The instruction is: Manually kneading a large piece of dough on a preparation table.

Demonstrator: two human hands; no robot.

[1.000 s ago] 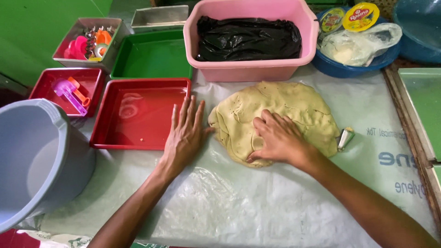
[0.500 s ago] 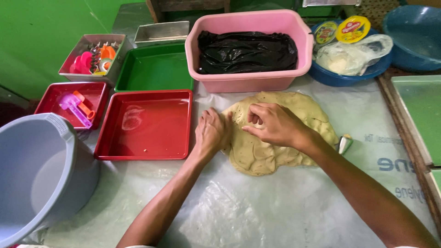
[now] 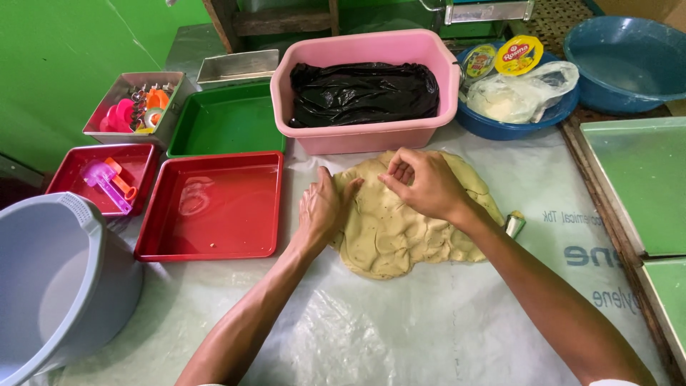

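Note:
A flat slab of pale yellow dough (image 3: 400, 229) lies on a clear plastic sheet (image 3: 343, 322) over the table. My left hand (image 3: 323, 207) presses edge-on against the dough's left side, fingers together and straight. My right hand (image 3: 427, 184) rests on top of the slab near its upper middle, fingers curled and pinching at the surface. Neither hand lifts anything off the table.
A pink tub (image 3: 364, 136) lined with black plastic stands behind the dough. Red trays (image 3: 214, 207), a green tray (image 3: 227, 118), a grey basin (image 3: 50, 286), blue bowls (image 3: 629, 64) and green trays (image 3: 636, 179) ring the work area. A small metal cutter (image 3: 514, 223) lies right of the dough.
My left hand moved from the plastic sheet to the dough's left edge. My right hand shifted up onto the dough's upper part. The camera view dropped and moved closer.

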